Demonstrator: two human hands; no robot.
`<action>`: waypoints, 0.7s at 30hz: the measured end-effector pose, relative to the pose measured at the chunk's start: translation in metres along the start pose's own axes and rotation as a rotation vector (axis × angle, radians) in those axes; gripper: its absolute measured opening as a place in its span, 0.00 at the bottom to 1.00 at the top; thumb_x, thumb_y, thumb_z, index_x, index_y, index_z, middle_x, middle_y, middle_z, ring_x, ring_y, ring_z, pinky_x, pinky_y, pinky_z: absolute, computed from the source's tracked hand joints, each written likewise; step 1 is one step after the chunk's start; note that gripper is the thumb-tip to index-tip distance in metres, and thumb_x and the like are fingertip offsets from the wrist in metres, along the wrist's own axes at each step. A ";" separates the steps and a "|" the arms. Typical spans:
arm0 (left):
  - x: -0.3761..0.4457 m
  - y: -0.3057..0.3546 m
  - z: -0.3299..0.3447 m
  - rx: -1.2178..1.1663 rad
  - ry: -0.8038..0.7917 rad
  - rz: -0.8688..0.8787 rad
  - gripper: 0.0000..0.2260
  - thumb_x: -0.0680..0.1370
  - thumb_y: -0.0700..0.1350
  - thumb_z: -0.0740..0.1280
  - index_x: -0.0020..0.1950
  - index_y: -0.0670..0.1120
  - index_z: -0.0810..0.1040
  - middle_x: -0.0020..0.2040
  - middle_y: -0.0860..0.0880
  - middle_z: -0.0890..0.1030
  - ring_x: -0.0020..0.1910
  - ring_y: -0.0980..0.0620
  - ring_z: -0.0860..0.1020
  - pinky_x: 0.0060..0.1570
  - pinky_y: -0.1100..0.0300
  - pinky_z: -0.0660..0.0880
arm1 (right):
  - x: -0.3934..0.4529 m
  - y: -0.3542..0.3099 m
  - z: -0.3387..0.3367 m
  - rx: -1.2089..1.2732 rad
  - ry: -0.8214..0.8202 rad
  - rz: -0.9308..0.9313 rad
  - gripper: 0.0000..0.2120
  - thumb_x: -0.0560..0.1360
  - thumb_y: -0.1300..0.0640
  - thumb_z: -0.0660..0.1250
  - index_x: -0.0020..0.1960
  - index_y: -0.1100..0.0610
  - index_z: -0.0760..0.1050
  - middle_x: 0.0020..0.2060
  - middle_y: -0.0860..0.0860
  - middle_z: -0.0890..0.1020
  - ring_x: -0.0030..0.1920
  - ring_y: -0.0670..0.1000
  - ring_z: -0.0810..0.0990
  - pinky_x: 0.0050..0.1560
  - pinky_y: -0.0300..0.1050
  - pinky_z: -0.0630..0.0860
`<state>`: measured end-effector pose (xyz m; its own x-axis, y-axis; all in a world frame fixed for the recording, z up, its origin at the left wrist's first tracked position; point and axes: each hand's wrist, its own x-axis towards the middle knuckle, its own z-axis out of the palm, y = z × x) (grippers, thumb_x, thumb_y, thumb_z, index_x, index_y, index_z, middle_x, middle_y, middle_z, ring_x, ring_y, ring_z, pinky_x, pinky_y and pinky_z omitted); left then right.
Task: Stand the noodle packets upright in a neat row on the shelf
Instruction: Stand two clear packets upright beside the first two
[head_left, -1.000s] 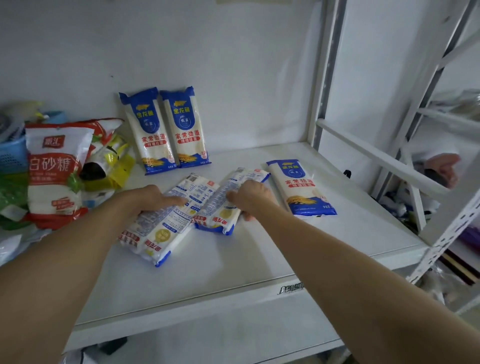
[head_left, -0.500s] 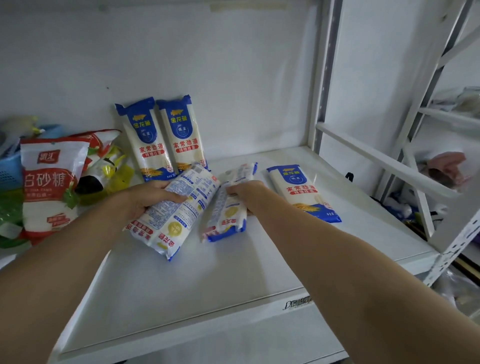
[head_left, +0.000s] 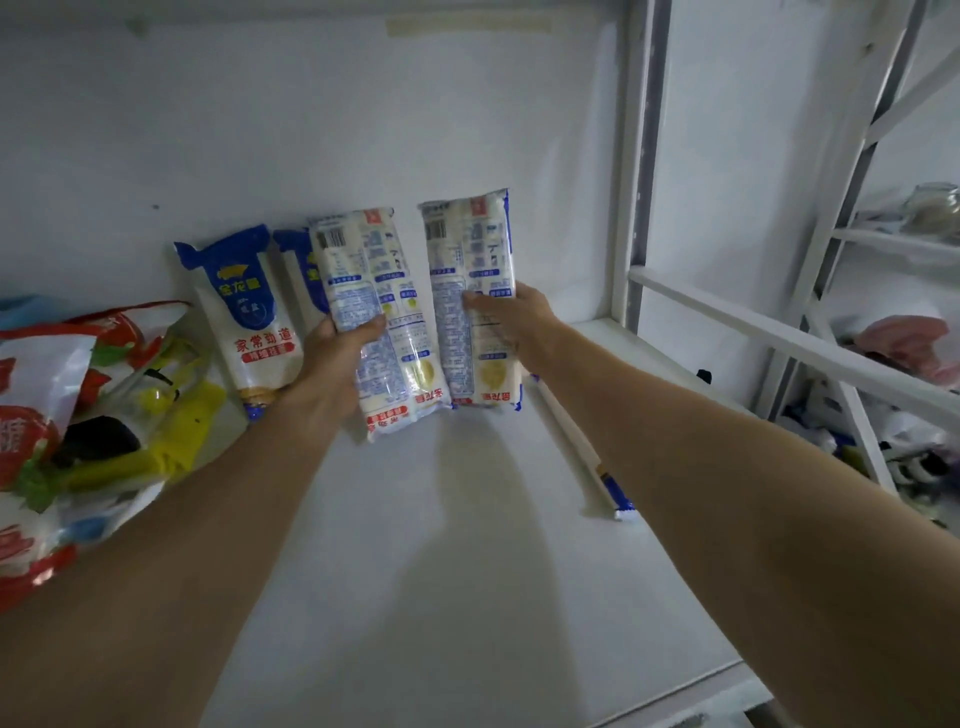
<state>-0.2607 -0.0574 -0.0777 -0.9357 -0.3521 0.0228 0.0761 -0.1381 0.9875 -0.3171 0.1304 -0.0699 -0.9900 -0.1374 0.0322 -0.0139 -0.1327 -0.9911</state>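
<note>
2 noodle packets are now up on end, where 1 second ago they lay flat and slanted on the shelf (head_left: 467, 571). The left hand (head_left: 332, 364) wraps its grip round the left held packet (head_left: 374, 322), thumb across the printed back, and the right hand (head_left: 511, 317) clasps the right held packet (head_left: 475, 291) the same way. Both packets show their backs, with the printing upside down, and their lower ends are at the shelf surface near the back wall (head_left: 311, 130); whether they touch it I cannot tell. They stand just beside each other with a narrow gap between them.

Behind the left held packet, 2 blue-topped packets lean on the wall as before: the front-facing packet (head_left: 244, 317) in plain sight, the second (head_left: 296, 265) mostly hidden. A 5th packet (head_left: 587, 457) lies flat on the shelf under the right forearm, which covers most of it. At the left edge sits a heap of bags, a red-and-white sugar bag (head_left: 31, 415) foremost, with yellow wrappers (head_left: 176, 431) beside it. White shelf uprights (head_left: 639, 156) stand at the right.
</note>
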 end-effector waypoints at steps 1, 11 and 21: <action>0.007 -0.001 0.006 -0.016 0.005 0.007 0.15 0.74 0.39 0.71 0.61 0.46 0.78 0.57 0.45 0.84 0.53 0.44 0.83 0.55 0.44 0.79 | 0.008 0.000 -0.001 0.001 -0.006 -0.004 0.13 0.73 0.63 0.72 0.57 0.60 0.79 0.47 0.56 0.85 0.43 0.56 0.84 0.42 0.48 0.81; 0.062 -0.016 0.039 -0.029 0.059 0.085 0.18 0.73 0.37 0.66 0.63 0.47 0.77 0.55 0.45 0.82 0.54 0.44 0.81 0.56 0.45 0.77 | 0.076 0.011 -0.013 0.028 0.136 0.017 0.07 0.74 0.63 0.61 0.39 0.57 0.74 0.34 0.55 0.78 0.33 0.54 0.77 0.37 0.44 0.76; 0.100 -0.025 0.053 0.015 0.073 0.146 0.21 0.73 0.33 0.64 0.64 0.47 0.72 0.52 0.47 0.81 0.52 0.45 0.81 0.50 0.49 0.78 | 0.119 0.015 -0.010 0.029 0.155 -0.006 0.07 0.74 0.63 0.60 0.39 0.58 0.74 0.35 0.56 0.79 0.34 0.55 0.77 0.37 0.45 0.77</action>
<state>-0.3745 -0.0397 -0.0919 -0.8874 -0.4342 0.1549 0.2034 -0.0672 0.9768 -0.4363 0.1221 -0.0821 -0.9997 0.0166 0.0154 -0.0179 -0.1613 -0.9867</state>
